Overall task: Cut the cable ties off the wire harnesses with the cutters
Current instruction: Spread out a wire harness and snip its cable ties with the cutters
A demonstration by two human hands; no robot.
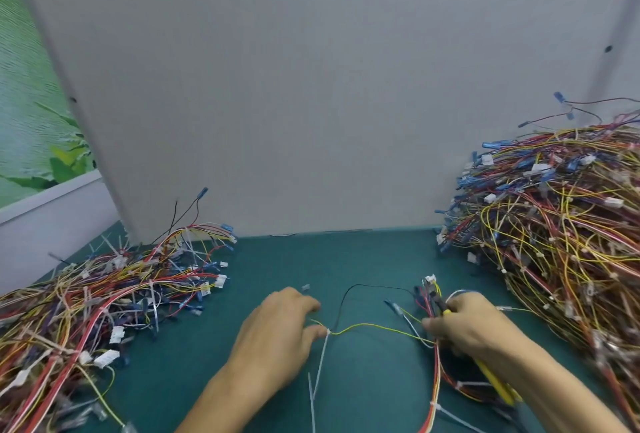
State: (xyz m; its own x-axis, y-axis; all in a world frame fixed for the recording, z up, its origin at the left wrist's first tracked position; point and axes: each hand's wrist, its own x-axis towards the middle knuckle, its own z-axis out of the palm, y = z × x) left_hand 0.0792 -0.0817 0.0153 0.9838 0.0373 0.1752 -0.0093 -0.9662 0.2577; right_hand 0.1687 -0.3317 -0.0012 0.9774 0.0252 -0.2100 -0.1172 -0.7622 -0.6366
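Observation:
A wire harness [434, 373] of red, yellow and black wires lies on the green mat between my hands. My left hand [280, 332] pinches its yellow wire at a white cable tie [320, 363], whose long tail trails toward me. My right hand [467, 325] grips the yellow-handled cutters [495, 380] together with the wire bundle. The cutter jaws point up by the harness connectors [429, 282]. Another white tie [436, 406] wraps the harness lower down.
A large heap of tied harnesses [561, 221] fills the right side. A flatter heap of harnesses and loose white ties [104, 301] lies on the left. A grey partition wall [311, 86] stands behind the green mat [346, 259].

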